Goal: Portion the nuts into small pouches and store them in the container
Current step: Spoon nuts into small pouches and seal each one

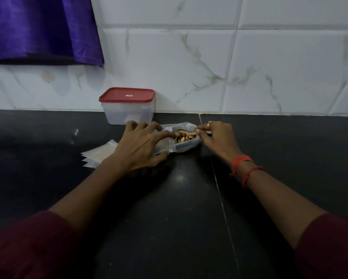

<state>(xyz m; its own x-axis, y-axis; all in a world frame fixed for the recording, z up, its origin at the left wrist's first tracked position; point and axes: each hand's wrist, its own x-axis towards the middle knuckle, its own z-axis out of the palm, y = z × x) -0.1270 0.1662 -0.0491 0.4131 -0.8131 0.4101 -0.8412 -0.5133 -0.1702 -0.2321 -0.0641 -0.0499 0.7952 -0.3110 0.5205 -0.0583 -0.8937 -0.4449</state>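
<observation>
1. Black polished surface [179, 198] carries all items. White marbled tile wall [249, 67] stands behind, with purple cloth [38, 27] hanging at upper left.
2. Left hand [142, 146]: fingers spread and curved over a clear plastic bag [186, 146], thumb against its near edge, index finger reaching to the bag mouth. It holds the bag down on the surface, mouth facing right.
3. Right hand [215, 135]: fingers curled, thumb and forefinger pinching the handle of a spoon [182, 130]. The spoon bowl sits inside the bag mouth, over the nuts [184, 136].
4. Nuts lie in the bag between the two hands, just beside the left index fingertip.
5. Container [128, 113]: translucent, red lid [126, 95] on. It stands against the wall just behind the left hand, and neither hand touches it.
6. Pouches [99, 156]: a small fanned stack of clear flat ones on the surface, left of the left wrist and partly hidden under it.
7. Right wrist wears an orange thread band [242, 164].
</observation>
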